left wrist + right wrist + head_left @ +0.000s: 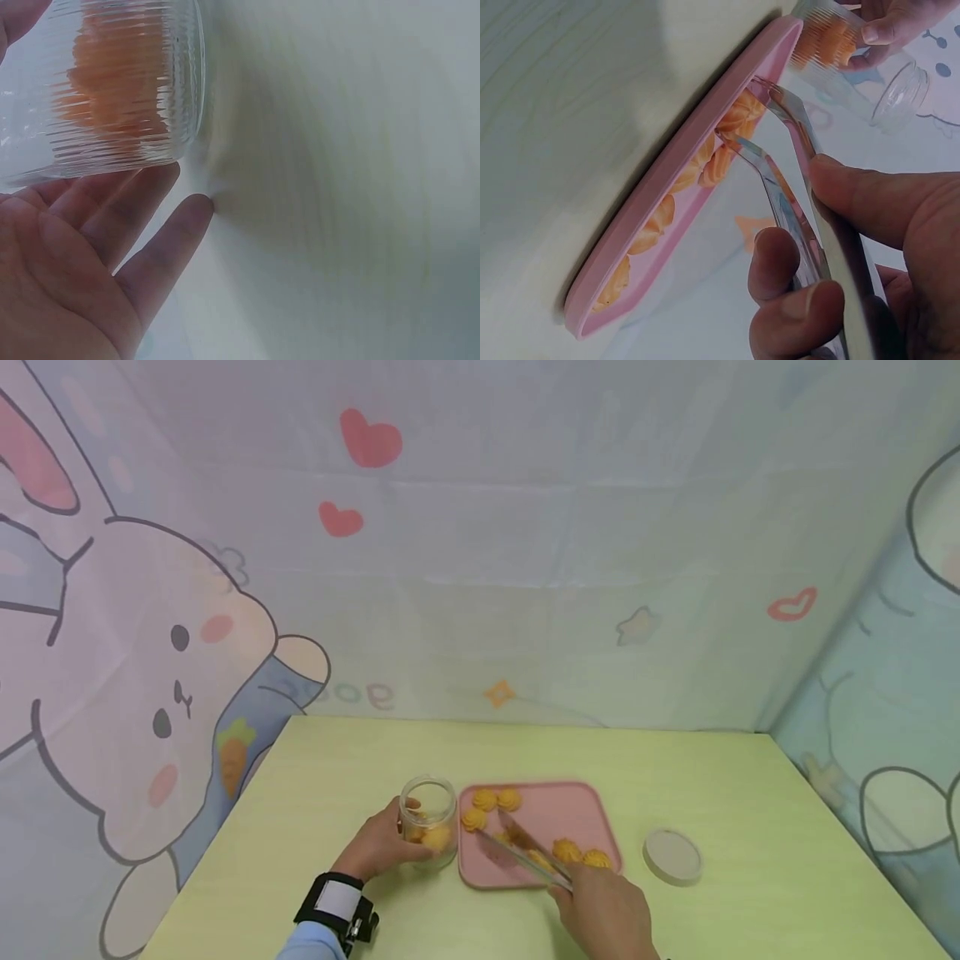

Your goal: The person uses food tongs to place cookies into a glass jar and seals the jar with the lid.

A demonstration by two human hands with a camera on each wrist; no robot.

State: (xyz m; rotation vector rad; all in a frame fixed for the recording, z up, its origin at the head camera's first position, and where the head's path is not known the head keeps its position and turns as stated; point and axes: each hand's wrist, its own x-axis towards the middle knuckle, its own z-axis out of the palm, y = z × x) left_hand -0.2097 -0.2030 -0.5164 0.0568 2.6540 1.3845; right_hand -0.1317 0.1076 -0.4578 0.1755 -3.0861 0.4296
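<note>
My left hand (382,843) holds a clear glass jar (430,810) upright beside the tray, thumb in front and fingers round the far side. Ribbed glass shows in the left wrist view, with swirled cookies (120,71) inside. In my right hand (611,906) I grip metal tongs (829,225) between thumb and fingers. Their tips are spread at a swirled yellow cookie (737,112) toward the left end of the pink tray (570,806); whether they touch it I cannot tell. Several more cookies (566,850) lie on the tray.
A round pale lid (672,857) lies on the table to the right of the tray. The light yellow-green table (360,752) ends at a printed cloth backdrop (510,568), which rises behind and at both sides.
</note>
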